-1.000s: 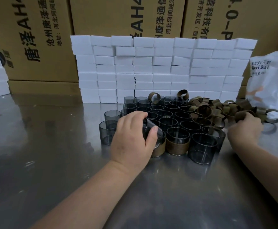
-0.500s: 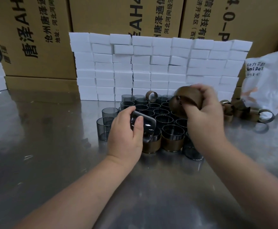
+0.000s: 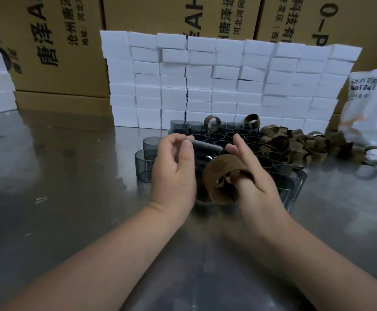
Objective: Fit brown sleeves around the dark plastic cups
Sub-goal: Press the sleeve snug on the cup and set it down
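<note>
Progress looks slight, judging by what stands on the shiny steel tabletop (image 3: 71, 198). The left hand (image 3: 174, 171) grips one dark translucent plastic cup (image 3: 203, 151) turned on its side. Its thumb and curled fingers clasp the wall, and it holds the cup just above the near edge of the cluster of bare dark cups (image 3: 218, 136). The right hand (image 3: 257, 185), over that same near edge, holds a brown ring-shaped sleeve (image 3: 221, 173). The thumb is hooked through the ring, and the fingers (image 3: 239, 147) reach over it toward the held cup's end. The sleeve sits just beside the cup and is not yet around it.

Every cup of the cluster that shows is without a sleeve. Whether finished ones stand hidden under the hands cannot be told. A heap of loose brown sleeves (image 3: 295, 144) lies against the cluster's right side. By my reckoning this cup needs its sleeve slid on, and dozens more remain.
</note>
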